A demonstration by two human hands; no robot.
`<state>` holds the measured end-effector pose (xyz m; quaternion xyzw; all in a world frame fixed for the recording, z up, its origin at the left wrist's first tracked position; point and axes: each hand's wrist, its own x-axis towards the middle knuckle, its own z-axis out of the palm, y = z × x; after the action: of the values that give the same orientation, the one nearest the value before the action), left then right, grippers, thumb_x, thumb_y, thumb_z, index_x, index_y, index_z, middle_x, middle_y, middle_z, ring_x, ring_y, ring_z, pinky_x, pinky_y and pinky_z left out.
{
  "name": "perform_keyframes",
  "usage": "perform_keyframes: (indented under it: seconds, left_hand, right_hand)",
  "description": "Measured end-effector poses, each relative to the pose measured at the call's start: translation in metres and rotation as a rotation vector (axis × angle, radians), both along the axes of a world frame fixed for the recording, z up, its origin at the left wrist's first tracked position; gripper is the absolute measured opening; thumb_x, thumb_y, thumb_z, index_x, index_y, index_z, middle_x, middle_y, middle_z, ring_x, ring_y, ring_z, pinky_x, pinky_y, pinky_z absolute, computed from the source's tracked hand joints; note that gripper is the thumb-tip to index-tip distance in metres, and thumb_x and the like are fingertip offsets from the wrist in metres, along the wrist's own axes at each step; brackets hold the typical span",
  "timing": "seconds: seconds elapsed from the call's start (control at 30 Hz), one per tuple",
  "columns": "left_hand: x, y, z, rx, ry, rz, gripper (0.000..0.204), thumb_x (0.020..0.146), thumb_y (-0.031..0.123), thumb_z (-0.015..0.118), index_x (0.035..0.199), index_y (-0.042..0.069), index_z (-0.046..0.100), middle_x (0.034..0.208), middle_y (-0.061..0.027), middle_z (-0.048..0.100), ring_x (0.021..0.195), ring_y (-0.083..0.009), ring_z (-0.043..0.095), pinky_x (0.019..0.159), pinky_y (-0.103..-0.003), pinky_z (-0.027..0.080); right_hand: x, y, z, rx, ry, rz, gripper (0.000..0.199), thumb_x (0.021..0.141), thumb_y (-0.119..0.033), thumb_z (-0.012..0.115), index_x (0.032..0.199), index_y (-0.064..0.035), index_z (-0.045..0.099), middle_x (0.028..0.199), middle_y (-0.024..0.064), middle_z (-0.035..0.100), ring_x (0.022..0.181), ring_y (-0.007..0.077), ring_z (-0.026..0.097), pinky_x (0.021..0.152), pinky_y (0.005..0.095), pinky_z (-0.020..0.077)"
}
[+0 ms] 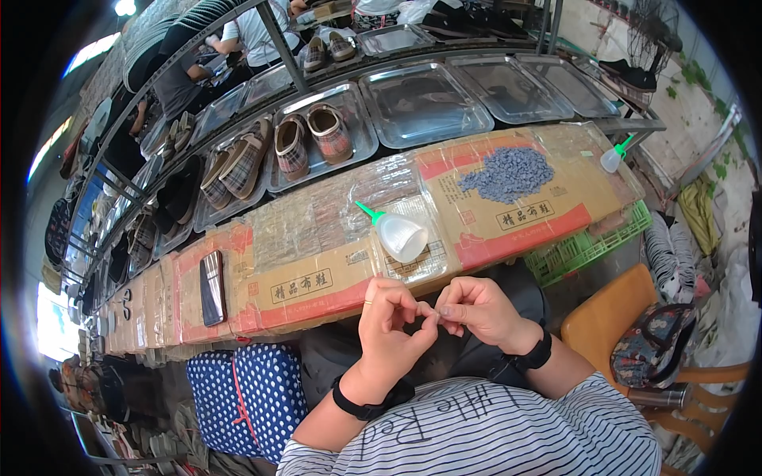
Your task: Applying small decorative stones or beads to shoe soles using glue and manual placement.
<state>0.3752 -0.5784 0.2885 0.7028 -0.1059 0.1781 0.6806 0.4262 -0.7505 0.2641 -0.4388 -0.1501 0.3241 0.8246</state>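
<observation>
My left hand [394, 324] and my right hand [482, 312] meet in front of my chest, just off the near edge of the cardboard-covered bench [345, 297]. Thumb and fingers of both are pinched together, tips nearly touching. Whatever sits between them is too small to make out. Just beyond the hands, a translucent squeeze bottle [403, 238] with a green nozzle rests on the cardboard. Farther right on the bench lies a heap of small grey-blue pieces [512, 174].
A dark phone [213, 287] lies on the bench at left; another green-tipped bottle [613, 159] is at its right end. Behind runs a rack with metal trays [425, 103] and plaid shoes [329, 135]. A green crate [591, 246], wooden chair [607, 317] and polka-dot bundle [270, 389] surround me.
</observation>
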Motion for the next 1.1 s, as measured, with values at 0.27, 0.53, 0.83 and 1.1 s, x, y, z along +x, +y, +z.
perform_keyframes:
  seconds: [0.27,0.53,0.83,1.1]
  left_hand:
    - [-0.0006,0.0011,0.0003,0.003,-0.007,0.013,0.039,0.069,-0.021,0.066,0.092,0.002,0.045,0.097,-0.0044,0.036,0.075,-0.0086,0.042,0.07,-0.024,0.054]
    - [0.0001,0.0035,-0.0015,-0.006,-0.032,0.027,0.038,0.07,-0.021,0.068,0.092,0.002,0.046,0.097,-0.0042,0.037,0.074,-0.0086,0.045,0.071,-0.025,0.056]
    - [-0.0014,0.0031,-0.0003,0.02,-0.009,0.001,0.037,0.072,-0.022,0.068,0.09,0.0,0.046,0.097,-0.0045,0.037,0.073,-0.0083,0.045,0.075,-0.026,0.059]
    - [-0.0014,0.0027,0.0002,0.142,-0.023,0.031,0.037,0.07,-0.023,0.066,0.09,0.001,0.046,0.097,-0.0051,0.037,0.073,-0.0087,0.044,0.069,-0.024,0.055]
  right_hand:
    - [-0.0003,0.0005,-0.0006,0.01,-0.001,0.003,0.012,0.093,-0.009,0.066,0.087,-0.0006,0.06,0.082,0.0078,0.064,0.064,0.0097,0.059,0.055,0.0216,0.0482]
    - [0.0005,-0.0008,-0.001,0.002,0.009,-0.005,0.012,0.093,-0.009,0.066,0.087,-0.0007,0.06,0.082,0.0081,0.065,0.064,0.0102,0.06,0.056,0.0219,0.0486]
    - [0.0009,-0.0002,-0.0014,0.003,0.01,-0.012,0.011,0.093,-0.01,0.066,0.088,-0.0009,0.061,0.083,0.0074,0.065,0.065,0.0096,0.06,0.056,0.0217,0.0487]
    - [0.0014,0.0011,0.0004,-0.028,-0.017,-0.003,0.012,0.094,-0.009,0.065,0.086,-0.0012,0.059,0.086,0.0095,0.066,0.065,0.0104,0.06,0.056,0.0223,0.0488]
